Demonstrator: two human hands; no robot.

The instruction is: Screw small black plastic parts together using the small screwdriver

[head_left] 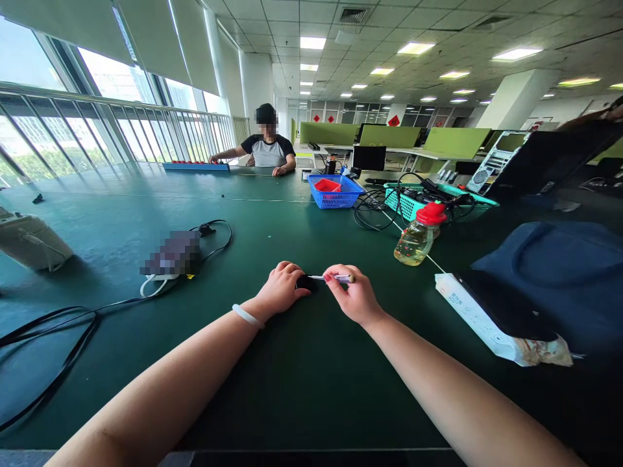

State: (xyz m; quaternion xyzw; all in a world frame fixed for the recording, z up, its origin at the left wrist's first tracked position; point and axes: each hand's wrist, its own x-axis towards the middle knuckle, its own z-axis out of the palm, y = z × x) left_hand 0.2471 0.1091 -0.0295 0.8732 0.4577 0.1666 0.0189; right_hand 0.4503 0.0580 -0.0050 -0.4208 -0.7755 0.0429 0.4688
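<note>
Low over the green table, my left hand is closed around a small black object; much of that object is hidden by the fingers, and I cannot make out its kind. A slim screwdriver lies sideways in the pinched fingers of my right hand. Its thin metal shaft points left and reaches the black object; whether the tip is inside or only against it is too small to tell. The handle looks pale, with a brownish end.
A bottle with a red lid, a white box and a dark blue bag are on the right. Baskets, one blue, one teal, stand beyond. Cables lie left. A person sits across the table.
</note>
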